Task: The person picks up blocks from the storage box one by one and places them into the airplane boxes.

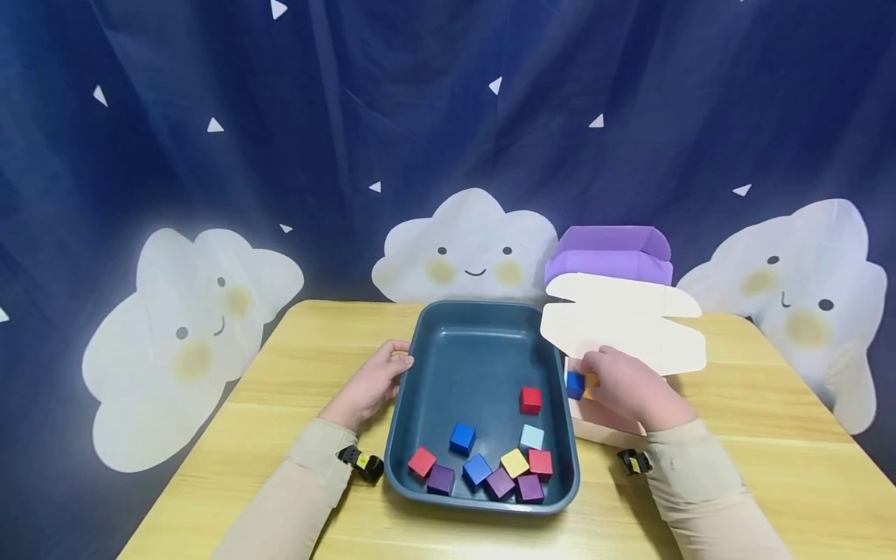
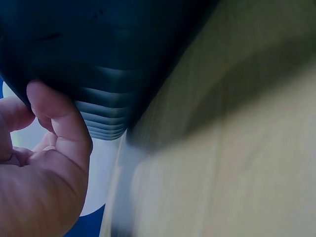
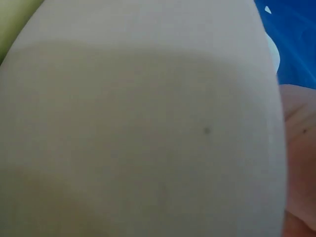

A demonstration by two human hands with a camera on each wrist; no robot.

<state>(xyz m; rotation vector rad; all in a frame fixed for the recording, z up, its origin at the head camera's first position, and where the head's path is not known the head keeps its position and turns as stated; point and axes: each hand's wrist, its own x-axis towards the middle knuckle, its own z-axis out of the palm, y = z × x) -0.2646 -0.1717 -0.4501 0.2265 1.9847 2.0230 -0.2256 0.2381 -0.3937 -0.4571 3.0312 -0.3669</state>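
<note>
My left hand (image 1: 374, 383) holds the left rim of a dark blue-grey tray (image 1: 483, 319); in the left wrist view the thumb and fingers (image 2: 54, 113) pinch its edge. Several coloured cubes lie in the tray, among them a red cube (image 1: 530, 400), a blue cube (image 1: 462, 438) and a yellow cube (image 1: 514, 463). My right hand (image 1: 626, 385) reaches down into an open pale pink box (image 1: 605, 432), its fingertips hidden. Beside those fingers are a blue cube (image 1: 575, 384) and an orange piece (image 1: 592, 383), partly covered; whether the fingers grip it is unclear.
The box's white lid (image 1: 616, 323) stands open behind the right hand. Behind it is a purple open carton (image 1: 609, 257). The wooden table (image 1: 245, 435) ends at a dark blue curtain (image 1: 420, 93) with cloud faces. A pale surface (image 3: 148, 123) fills most of the right wrist view.
</note>
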